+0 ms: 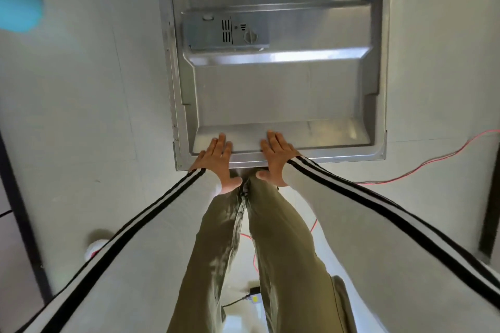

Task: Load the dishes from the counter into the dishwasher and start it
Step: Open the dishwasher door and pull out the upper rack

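On the near lip of the lowered dishwasher door [278, 94], left hand [216, 159] and right hand [278, 159] are resting flat, fingers straight, gripping nothing; leaning there is likely risking slipping palms or strained hinges.

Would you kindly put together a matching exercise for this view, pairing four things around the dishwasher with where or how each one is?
Things:
1. dishwasher door
2. detergent dispenser
3. red cable
4. left hand and right hand

Places or states:
A. lies across the floor, right of the door
B. flat on the door's near edge, fingers straight
C. open, steel inner face up
D. set into the door's inner face, beyond the fingertips

Pairs: 1-C, 2-D, 3-A, 4-B.
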Demonstrator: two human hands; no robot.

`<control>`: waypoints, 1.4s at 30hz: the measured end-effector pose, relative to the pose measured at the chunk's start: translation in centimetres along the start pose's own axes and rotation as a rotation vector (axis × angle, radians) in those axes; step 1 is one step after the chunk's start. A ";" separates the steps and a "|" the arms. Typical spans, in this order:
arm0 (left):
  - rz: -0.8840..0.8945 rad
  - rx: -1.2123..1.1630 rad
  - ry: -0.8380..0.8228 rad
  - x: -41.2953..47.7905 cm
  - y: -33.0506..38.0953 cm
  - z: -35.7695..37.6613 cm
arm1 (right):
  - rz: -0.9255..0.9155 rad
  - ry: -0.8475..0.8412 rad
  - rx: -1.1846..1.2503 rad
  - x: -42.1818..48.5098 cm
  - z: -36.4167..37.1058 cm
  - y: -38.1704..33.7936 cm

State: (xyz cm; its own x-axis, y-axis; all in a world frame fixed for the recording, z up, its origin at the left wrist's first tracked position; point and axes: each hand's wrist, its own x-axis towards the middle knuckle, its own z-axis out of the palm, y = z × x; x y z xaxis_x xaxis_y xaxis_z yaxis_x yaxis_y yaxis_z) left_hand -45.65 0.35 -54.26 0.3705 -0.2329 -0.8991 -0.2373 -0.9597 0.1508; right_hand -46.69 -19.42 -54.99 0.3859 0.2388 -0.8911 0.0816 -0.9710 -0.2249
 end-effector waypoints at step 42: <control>0.008 0.039 0.508 -28.3 2.3 -34.4 | 0.027 0.416 0.002 -28.1 -35.3 -6.5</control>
State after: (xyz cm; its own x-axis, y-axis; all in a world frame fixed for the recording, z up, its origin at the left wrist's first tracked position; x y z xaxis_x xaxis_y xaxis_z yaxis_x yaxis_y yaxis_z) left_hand -25.81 -0.66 -14.39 0.7566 -0.2963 -0.5829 -0.2714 -0.9533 0.1323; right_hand -25.61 -20.37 -14.53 0.7264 0.1869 -0.6613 0.0648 -0.9766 -0.2049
